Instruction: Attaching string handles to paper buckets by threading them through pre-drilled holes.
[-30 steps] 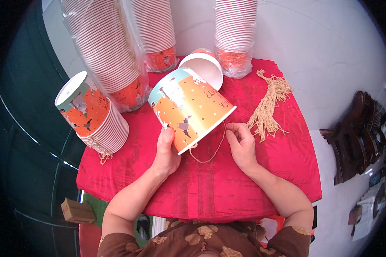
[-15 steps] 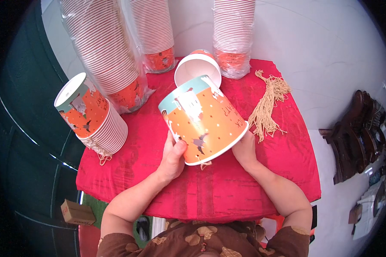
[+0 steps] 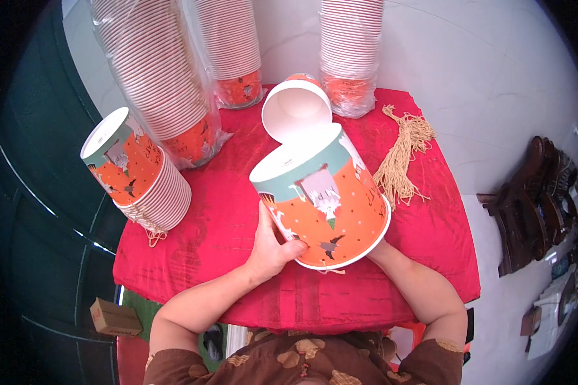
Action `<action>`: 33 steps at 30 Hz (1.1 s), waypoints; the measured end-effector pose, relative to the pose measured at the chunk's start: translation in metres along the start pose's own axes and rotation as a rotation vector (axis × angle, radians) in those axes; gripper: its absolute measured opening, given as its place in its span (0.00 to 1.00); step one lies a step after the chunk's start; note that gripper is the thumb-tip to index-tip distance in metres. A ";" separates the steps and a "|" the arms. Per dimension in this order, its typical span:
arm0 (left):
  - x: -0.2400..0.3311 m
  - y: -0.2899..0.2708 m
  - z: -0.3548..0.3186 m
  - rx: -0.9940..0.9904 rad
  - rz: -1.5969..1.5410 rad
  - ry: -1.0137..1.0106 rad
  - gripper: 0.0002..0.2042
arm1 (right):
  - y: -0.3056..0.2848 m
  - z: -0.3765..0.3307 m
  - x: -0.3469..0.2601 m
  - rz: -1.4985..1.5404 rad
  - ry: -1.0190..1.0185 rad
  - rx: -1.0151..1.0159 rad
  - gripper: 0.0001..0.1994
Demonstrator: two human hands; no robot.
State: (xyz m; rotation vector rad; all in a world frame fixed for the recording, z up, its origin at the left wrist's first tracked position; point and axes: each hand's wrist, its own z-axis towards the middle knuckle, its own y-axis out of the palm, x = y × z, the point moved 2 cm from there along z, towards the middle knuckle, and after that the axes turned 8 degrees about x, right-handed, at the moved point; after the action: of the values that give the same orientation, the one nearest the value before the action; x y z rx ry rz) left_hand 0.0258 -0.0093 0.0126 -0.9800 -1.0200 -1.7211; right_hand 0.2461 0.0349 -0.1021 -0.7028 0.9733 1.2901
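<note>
A large orange paper bucket (image 3: 359,212) with a teal band and cartoon prints is tilted upside down in front of me, its white base facing up and away. My left hand (image 3: 273,249) grips its left side, thumb pressed on the outer wall near the rim. My right hand (image 3: 380,250) reaches in under the rim on the right; its fingers are hidden inside. A short end of beige cord (image 3: 332,271) pokes out below the near rim. Behind it, another paper bucket (image 3: 282,109) lies on its side with its white inside showing.
A stack of upturned buckets (image 3: 154,192) leans at the left, cord loops hanging from its rims. Tall plastic-wrapped bucket stacks (image 3: 151,70) stand at the back. A bundle of beige cords (image 3: 401,154) lies right on the red tablecloth (image 3: 430,256). A cardboard box (image 3: 115,317) sits lower left.
The bucket has moved a little right and toward me and has turned, so its white base now shows. My left hand has shifted right with it; more of my right hand is now hidden.
</note>
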 end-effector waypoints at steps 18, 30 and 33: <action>0.032 -0.043 0.040 0.242 -0.231 -0.605 0.40 | 0.031 0.020 -0.106 -0.362 -0.243 -0.251 0.07; 0.011 -0.051 0.039 0.215 -0.197 -0.143 0.37 | 0.026 0.020 -0.100 -0.453 -0.197 -0.001 0.12; 0.011 -0.047 0.039 0.285 -0.109 -0.073 0.38 | 0.028 0.016 -0.107 -0.350 -0.143 0.001 0.09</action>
State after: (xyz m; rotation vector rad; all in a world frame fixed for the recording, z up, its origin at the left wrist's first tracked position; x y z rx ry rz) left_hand -0.0146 0.0364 0.0254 -0.8209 -1.3457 -1.5802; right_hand 0.2220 0.0047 0.0030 -0.7331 0.6987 1.0158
